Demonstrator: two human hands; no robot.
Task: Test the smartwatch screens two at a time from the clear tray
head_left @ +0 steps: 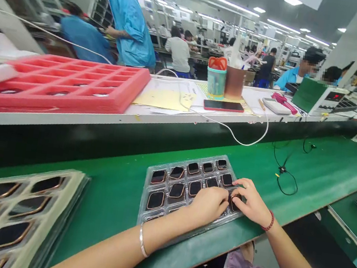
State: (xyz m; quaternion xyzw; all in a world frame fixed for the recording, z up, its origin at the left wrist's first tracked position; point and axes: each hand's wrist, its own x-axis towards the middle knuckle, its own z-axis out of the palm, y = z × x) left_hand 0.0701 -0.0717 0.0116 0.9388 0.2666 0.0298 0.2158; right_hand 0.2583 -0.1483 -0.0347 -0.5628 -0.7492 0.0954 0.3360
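Observation:
A clear plastic tray (144, 191) lies on the green bench, with square, dark-faced watch bodies with copper-coloured rims in its pockets. My left hand (210, 203) rests over the near right part of the tray. Its fingers are curled, and their tips and anything in them are hidden. At the near right corner my right hand (252, 201) has its thumb and a finger at a watch body (234, 203). Its index finger reaches to the tray's right edge. Both hands are close together.
More watch bodies fill a stack of trays (70, 198) at the left. A shelf behind holds a red foam tray (131, 89), a phone (223, 106), a cup with scissors (215, 83) and a green box with a display (316, 96). A black cable (287, 181) lies on the bench. Co-workers sit beyond.

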